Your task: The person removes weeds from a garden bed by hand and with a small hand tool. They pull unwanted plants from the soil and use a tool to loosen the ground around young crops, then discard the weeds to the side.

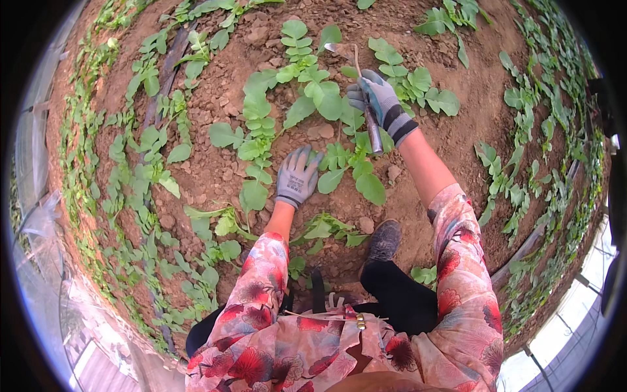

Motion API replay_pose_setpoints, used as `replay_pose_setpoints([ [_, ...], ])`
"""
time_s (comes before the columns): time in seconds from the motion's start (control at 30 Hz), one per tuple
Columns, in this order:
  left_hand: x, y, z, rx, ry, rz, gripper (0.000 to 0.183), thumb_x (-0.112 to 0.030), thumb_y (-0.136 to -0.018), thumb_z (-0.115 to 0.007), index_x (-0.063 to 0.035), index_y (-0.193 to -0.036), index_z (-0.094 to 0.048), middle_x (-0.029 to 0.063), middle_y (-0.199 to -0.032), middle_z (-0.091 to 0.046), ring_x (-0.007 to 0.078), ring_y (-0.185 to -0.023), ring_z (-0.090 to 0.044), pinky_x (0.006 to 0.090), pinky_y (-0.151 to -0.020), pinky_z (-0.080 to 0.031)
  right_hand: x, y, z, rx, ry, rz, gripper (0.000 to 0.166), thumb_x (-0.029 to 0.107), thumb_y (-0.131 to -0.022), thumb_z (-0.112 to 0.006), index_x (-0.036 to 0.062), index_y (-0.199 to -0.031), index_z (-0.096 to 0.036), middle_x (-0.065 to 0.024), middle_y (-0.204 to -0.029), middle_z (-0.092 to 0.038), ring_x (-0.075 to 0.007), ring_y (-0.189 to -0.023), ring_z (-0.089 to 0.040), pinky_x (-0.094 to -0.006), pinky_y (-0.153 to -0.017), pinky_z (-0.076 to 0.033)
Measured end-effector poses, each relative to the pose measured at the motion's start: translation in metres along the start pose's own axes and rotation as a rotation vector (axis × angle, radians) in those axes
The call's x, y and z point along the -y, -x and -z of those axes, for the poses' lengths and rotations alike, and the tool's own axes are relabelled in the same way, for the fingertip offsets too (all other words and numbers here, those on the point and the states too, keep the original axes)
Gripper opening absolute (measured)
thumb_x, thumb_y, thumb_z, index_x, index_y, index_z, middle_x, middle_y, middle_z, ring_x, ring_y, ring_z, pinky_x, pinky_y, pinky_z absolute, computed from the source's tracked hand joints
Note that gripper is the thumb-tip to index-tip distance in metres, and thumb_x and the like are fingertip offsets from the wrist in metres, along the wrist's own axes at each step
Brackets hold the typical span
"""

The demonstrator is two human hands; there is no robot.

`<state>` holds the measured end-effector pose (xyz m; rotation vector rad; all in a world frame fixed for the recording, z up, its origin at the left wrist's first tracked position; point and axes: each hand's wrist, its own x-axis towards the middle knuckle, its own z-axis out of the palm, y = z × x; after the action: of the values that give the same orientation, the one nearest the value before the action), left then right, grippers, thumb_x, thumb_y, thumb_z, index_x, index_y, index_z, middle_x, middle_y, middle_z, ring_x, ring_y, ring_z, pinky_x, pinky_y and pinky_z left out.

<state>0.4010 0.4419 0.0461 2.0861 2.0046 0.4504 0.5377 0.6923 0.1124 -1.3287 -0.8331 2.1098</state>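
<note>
My right hand (373, 93), in a grey and blue work glove, grips the handle of a small hand hoe (375, 134). The thin bent metal neck rises past my fingers to a blade (338, 48) at the upper left, just above the soil. Further down and left, my gloved left hand (297, 177) reaches to the ground, palm down, among leafy green seedlings. A bit of green shows between its thumb and forefinger; whatever lies under the palm is hidden. Lobed-leaf plants stand close by: one (257, 132) left of the hand, another (355, 169) to its right.
Uprooted-looking leaves (325, 229) lie on the soil (210, 166) near my shoe (384, 240). Dense rows of similar plants (147, 235) run along both sides. A dark drip hose (166, 78) lies at left. Plastic sheeting (41, 235) borders the bed at far left.
</note>
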Motion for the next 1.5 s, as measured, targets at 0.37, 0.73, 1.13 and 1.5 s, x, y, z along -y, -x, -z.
replay_pose_setpoints([
  [0.37,0.009,0.007,0.004,-0.012,-0.015,0.020,0.057,-0.019,-0.076,-0.060,-0.0221,-0.132,-0.048,0.0134,-0.132,-0.045,0.0322,-0.120,-0.044,0.0469,-0.098,-0.037,-0.065,0.043,0.008,-0.157,0.370,0.030,0.049,0.009,-0.092,-0.045,0.0153,-0.141,-0.037,-0.0017,-0.071,-0.057,-0.0076,-0.051,-0.050,-0.0242,-0.046,-0.045],
  [0.73,0.003,-0.001,-0.002,0.012,-0.034,0.008,0.057,-0.020,-0.076,-0.060,-0.0218,-0.132,-0.047,0.0131,-0.133,-0.044,0.0331,-0.120,-0.044,0.0473,-0.098,-0.037,-0.091,-0.036,-0.016,-0.318,1.065,0.414,0.045,0.018,-0.081,-0.055,0.0140,-0.126,-0.055,-0.0197,-0.101,-0.064,-0.0351,-0.092,-0.062,-0.0409,-0.080,-0.049],
  [1.13,0.005,0.000,0.003,0.030,-0.045,0.012,0.056,-0.020,-0.076,-0.059,-0.0212,-0.131,-0.048,0.0129,-0.133,-0.044,0.0326,-0.120,-0.043,0.0468,-0.098,-0.037,-0.076,0.001,-0.019,-0.140,0.382,0.149,0.048,0.008,-0.087,-0.048,0.0114,-0.135,-0.047,-0.0030,-0.069,-0.060,-0.0102,-0.050,-0.054,-0.0262,-0.048,-0.046],
  [1.5,0.006,0.003,0.002,0.023,-0.030,0.018,0.056,-0.020,-0.077,-0.059,-0.0223,-0.132,-0.048,0.0137,-0.133,-0.045,0.0320,-0.121,-0.044,0.0468,-0.099,-0.036,-0.078,-0.006,-0.011,-0.075,0.380,0.105,0.049,0.007,-0.089,-0.046,0.0137,-0.138,-0.044,-0.0010,-0.068,-0.057,-0.0088,-0.048,-0.052,-0.0248,-0.043,-0.044],
])
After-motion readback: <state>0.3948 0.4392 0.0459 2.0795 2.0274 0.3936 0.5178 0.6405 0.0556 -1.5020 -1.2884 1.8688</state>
